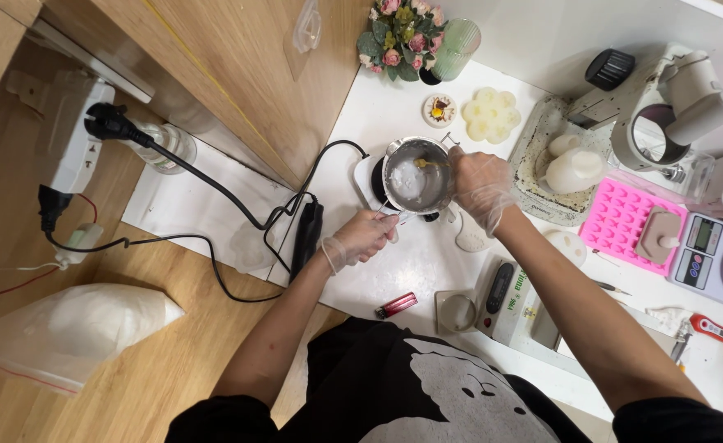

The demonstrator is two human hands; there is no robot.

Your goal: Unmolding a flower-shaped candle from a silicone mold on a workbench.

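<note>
Nearest us, on the white tabletop [394, 271]: a red lighter [396, 305] and a small pocket scale [505, 299], lying apart.

Next, our left hand [363, 236], in a clear glove: fingers curled shut around the handle of the small metal pot [417, 176], at its near rim.

Our right hand [482, 187], also gloved: fingers bent over the pot's right rim, touching it; we cannot tell whether they grip anything.

The pot itself: sits on a small white hot plate [368, 174], holding white material with a yellowish bit near the middle.

Left of it: a black cable [238, 201] running to a white power strip [70, 139], and a clear bag of white granules [74, 332] on the wooden floor.

Right: a pink silicone mould [616, 217] beside a digital scale [718, 258].

Farthest: a white flower-shaped mould [491, 113] and a posy of pink flowers [398, 37].
</note>
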